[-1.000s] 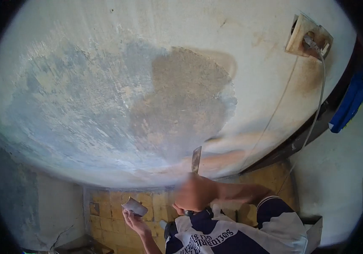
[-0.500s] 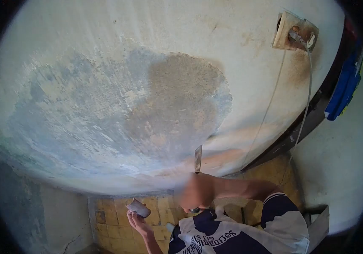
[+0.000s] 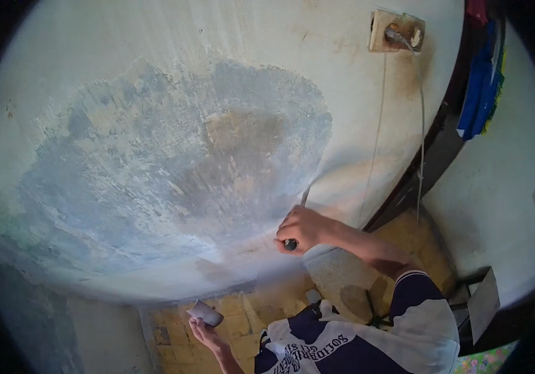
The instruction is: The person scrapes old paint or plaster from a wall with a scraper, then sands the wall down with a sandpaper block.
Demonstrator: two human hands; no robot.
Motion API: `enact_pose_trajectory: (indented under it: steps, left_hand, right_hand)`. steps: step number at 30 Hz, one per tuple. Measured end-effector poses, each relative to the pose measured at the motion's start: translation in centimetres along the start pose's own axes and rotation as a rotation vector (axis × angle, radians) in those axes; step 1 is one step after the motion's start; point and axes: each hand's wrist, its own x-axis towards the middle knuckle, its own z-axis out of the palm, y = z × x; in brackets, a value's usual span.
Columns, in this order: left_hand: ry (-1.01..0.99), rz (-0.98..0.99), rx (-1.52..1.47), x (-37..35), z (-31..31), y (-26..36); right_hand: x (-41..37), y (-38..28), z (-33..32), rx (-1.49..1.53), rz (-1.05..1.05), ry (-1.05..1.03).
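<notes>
Right hand [image 3: 301, 227] with scraper [image 3: 305, 197] against wall [image 3: 155, 156]

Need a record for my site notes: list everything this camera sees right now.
wall: one, off-white, fills the upper view
scraped patch: one, grey-blue and brown, centre of the wall
socket: one, stained beige, top right of the wall
cable: one, pale, hangs down from the socket
cloth: one, blue, hangs at the far right
floor tiles: many, yellow, below the wall
scraper: one, metal blade with a dark handle end, blade on the wall at the patch's edge
flat tool: one, pale grey, low near the floor tiles
shirt: one, navy and white, bottom edge
right hand: one, closed on the scraper
left hand: one, holds the flat tool
</notes>
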Motion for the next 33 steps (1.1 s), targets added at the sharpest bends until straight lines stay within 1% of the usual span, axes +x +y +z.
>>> enact_pose_trajectory:
  steps: [1, 4, 7, 8, 10, 11, 13, 14, 15, 16, 18, 19, 22, 25, 28, 29, 31, 32, 33]
  left_hand:
    - [-0.01, 0.006, 0.031, 0.3, -0.7, -0.1]
    - [0.052, -0.003, -0.024, 0.2, -2.1, 0.4]
    - [0.087, 0.0, 0.002, 0.3, -3.3, 0.2]
    - [0.076, -0.005, 0.03, 0.4, -3.4, 0.3]
    - [0.055, -0.016, 0.087, 0.2, -3.5, 1.1]
    - [0.067, -0.029, 0.096, 0.2, -3.3, 1.5]
    - [0.091, -0.057, 0.111, 0.3, -2.5, 2.0]
    - [0.045, -0.051, 0.089, 0.5, -2.6, 1.9]
    - [0.0, -0.043, 0.065, 0.9, -2.5, 1.8]
    - [-0.042, -0.036, 0.041, 1.1, -2.4, 1.8]
    - [-0.036, -0.027, 0.04, 1.0, -1.5, 2.1]
    - [-0.031, -0.021, 0.039, 1.0, -0.9, 2.3]
    - [-0.014, -0.006, 0.053, 1.1, -1.4, 1.1]
    - [-0.016, -0.009, -0.029, 0.5, -0.7, 0.3]
    - [0.078, -0.034, 0.021, -0.6, -0.3, -0.1]
    - [0.061, -0.021, 0.022, -0.8, -0.1, -0.6]
    - [0.028, 0.004, 0.033, -1.1, -0.2, -1.3]
    - [0.041, -0.004, 0.034, -1.4, -0.3, -1.7]
    - [0.054, -0.011, 0.035, -1.6, -0.2, -2.1]
  right_hand:
    - [-0.2, -0.5, 0.8, 0.01, 0.025, 0.002]
    - [-0.9, -3.9, 3.8, 0.128, 0.145, 0.064]
    - [-2.1, -5.8, 8.9, 0.182, 0.191, 0.172]
    - [-2.4, -6.6, 9.7, 0.171, 0.189, 0.161]
    - [-2.5, -8.0, 10.4, 0.15, 0.187, 0.137]
    - [-2.9, -8.2, 10.8, 0.099, 0.241, 0.065]
    - [-2.6, -8.4, 9.3, 0.113, 0.303, 0.06]
    - [-2.4, -8.4, 8.6, 0.12, 0.334, 0.059]
    - [-2.1, -7.8, 8.7, 0.071, 0.374, 0.128]
    - [-2.1, -7.4, 8.3, 0.03, 0.361, 0.158]
    - [-1.7, -6.5, 6.7, -0.049, 0.327, 0.216]
    - [-1.1, -6.7, 5.6, -0.075, 0.345, 0.216]
    - [0.0, -6.1, 3.8, 0.003, 0.116, 0.24]
    - [1.8, -6.7, 1.2, -0.023, -0.197, 0.19]
    - [2.4, -7.8, -0.7, -0.02, -0.35, 0.184]
    - [2.6, -6.8, -1.2, 0.036, -0.35, 0.206]
    - [1.7, 0.0, -1.1, -0.023, -0.18, 0.198]
    - [1.1, 2.2, -0.9, -0.052, -0.094, 0.194]
    - [0.4, 2.4, -1.0, 0.023, -0.089, 0.214]
